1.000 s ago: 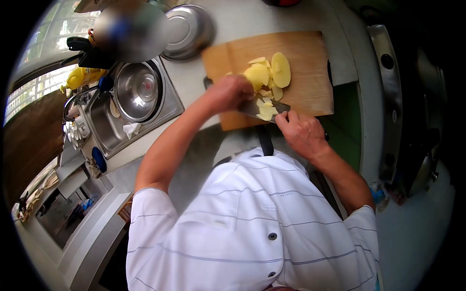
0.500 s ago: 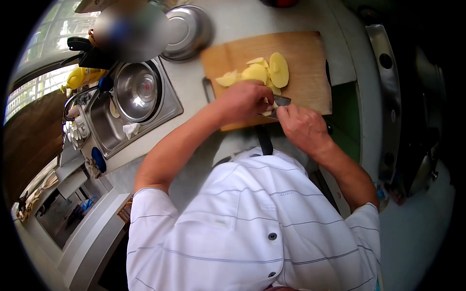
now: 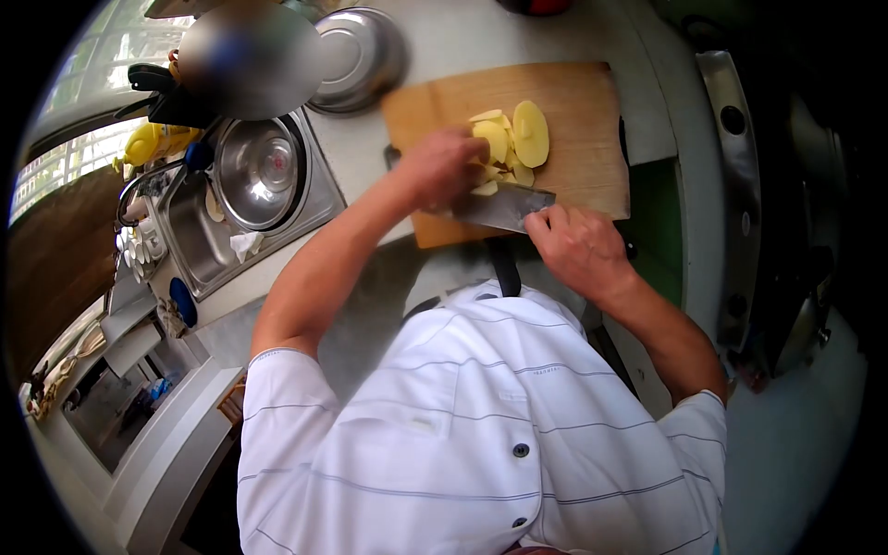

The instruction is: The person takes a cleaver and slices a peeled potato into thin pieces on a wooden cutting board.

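Note:
My right hand (image 3: 581,248) is wrapped round the handle of a broad knife (image 3: 504,207), whose blade lies flat at the near edge of the wooden cutting board (image 3: 583,120). Only a few pale bits touch the blade's far edge. My left hand (image 3: 442,168) is over the board's left part, beside the yellow slices, with its fingers blurred by motion. A large oval slice (image 3: 531,134) lies on the board, with a rounded yellow piece (image 3: 492,141) and several smaller cut pieces (image 3: 523,174) around it.
Left of the board is a sink (image 3: 208,245) with a metal bowl (image 3: 259,176) in it. A round metal lid or pan (image 3: 347,60) stands on the counter behind. A yellow bottle (image 3: 153,143) is near the window. A metal panel (image 3: 735,185) runs along the right.
My left hand moved from over the blade back to the board's left part. The pieces on the blade have gone from it, and the blade shows bare. My right hand stayed on the knife.

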The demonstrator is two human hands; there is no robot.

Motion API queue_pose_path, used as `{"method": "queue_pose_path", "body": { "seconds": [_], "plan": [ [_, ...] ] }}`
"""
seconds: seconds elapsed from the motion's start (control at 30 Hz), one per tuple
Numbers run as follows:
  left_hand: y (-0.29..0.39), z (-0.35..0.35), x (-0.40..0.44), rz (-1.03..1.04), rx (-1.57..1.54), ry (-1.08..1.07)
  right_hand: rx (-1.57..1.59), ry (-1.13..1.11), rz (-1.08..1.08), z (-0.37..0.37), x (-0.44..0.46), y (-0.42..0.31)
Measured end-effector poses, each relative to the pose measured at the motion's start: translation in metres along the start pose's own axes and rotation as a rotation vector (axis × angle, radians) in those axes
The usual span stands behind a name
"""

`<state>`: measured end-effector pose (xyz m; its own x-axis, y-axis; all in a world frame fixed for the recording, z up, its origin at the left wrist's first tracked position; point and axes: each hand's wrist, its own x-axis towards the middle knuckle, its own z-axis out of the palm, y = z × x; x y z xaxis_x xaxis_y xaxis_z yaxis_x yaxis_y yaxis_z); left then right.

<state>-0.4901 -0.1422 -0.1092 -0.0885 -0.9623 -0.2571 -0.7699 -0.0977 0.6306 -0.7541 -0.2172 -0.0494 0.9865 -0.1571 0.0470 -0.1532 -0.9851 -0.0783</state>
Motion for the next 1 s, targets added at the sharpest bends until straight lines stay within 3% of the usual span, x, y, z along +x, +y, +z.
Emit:
{"method": "queue_pose_path", "body": {
  "seconds": [0.03,0.2,0.33,0.53,0.63,0.73,0.87,1.0],
  "plan": [
    [-0.006,0.001,-0.001,-0.066,0.021,0.024,0.009,0.017,0.004,-0.004,0.001,0.002],
    [0.015,-0.022,-0.014,-0.007,-0.183,0.101,0.017,0.043,0.024,-0.011,0.001,0.007],
    [0.014,-0.018,-0.014,0.063,-0.155,-0.011,-0.001,0.03,0.0,-0.009,0.003,0.01],
    [0.001,0.002,0.0,-0.114,-0.044,0.056,-0.005,0.011,-0.014,-0.015,0.001,0.012],
    [0.005,-0.019,-0.01,-0.254,-0.275,0.087,0.002,-0.005,0.004,-0.016,-0.001,0.016],
    [0.006,-0.038,-0.031,-0.161,-0.4,0.008,0.004,0.0,0.029,-0.016,-0.004,0.019],
    [0.006,-0.029,-0.051,0.037,-0.297,0.035,-0.019,0.007,0.034,-0.015,-0.007,0.021],
    [0.002,-0.022,-0.042,-0.113,-0.366,-0.023,-0.032,0.02,0.026,-0.015,-0.008,0.023]
  ]
}}
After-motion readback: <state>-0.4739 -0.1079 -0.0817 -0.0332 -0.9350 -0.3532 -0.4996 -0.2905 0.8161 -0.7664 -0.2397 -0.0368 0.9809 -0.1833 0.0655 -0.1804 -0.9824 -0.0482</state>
